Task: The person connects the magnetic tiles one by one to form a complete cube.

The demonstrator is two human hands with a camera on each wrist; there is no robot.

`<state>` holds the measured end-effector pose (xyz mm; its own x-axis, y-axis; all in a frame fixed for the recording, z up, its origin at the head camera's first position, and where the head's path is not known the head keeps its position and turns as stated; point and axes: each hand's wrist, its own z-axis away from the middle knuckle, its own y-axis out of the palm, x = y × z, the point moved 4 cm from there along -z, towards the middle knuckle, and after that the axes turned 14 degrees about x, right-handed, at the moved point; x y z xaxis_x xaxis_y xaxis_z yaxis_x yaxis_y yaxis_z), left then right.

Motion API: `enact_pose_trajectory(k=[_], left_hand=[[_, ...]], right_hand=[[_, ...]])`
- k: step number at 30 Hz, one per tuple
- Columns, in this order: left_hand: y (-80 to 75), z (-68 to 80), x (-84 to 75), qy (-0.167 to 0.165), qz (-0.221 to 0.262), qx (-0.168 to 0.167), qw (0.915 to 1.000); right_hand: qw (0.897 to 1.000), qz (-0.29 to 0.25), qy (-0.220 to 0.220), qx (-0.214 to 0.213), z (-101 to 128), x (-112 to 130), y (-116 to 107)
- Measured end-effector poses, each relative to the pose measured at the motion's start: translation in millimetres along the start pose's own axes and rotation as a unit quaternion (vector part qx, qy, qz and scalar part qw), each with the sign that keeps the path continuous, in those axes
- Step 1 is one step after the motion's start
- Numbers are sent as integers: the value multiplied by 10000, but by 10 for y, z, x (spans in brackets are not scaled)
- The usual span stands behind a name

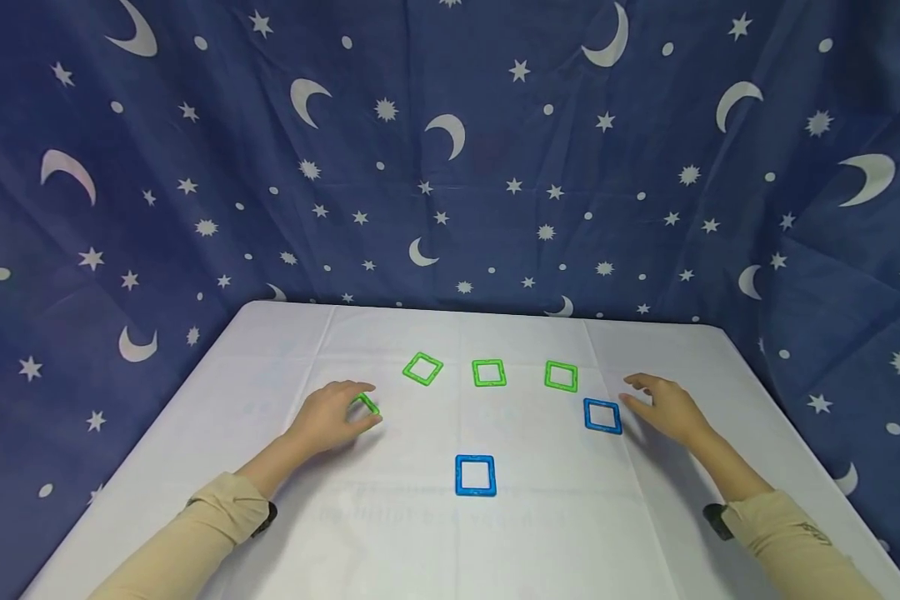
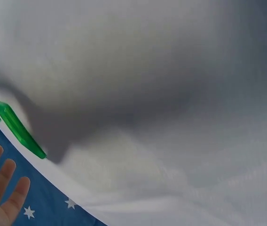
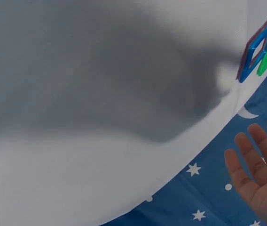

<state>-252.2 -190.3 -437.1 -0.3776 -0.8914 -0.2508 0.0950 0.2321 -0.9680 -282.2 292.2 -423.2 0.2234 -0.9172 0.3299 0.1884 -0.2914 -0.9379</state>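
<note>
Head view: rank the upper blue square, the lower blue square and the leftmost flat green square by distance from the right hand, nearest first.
From the right hand:
1. Upper blue square, just left of its fingertips.
2. Lower blue square, centre, nearer the person.
3. Leftmost flat green square, far row, left of centre.

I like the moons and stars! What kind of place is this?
Probably a small play or recording corner indoors, not a real night sky. A white-covered table stands against a blue moon-and-star cloth backdrop, with green and blue square frames, like this blue one, laid out between two hands.
</note>
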Motion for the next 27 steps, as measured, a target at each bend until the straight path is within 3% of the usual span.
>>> enact_pose_trajectory(k=[8, 15, 27], left_hand=[[63, 18, -136, 274, 343, 48, 9990], [126, 30, -378, 745, 153, 158, 9970], [291, -12, -685, 1197, 140, 728, 9900]], right_hand=[[9999, -47, -125, 84, -97, 113, 14], [9995, -44, -294, 147, -225, 225, 37], [9979, 61, -497, 422, -483, 416, 82]])
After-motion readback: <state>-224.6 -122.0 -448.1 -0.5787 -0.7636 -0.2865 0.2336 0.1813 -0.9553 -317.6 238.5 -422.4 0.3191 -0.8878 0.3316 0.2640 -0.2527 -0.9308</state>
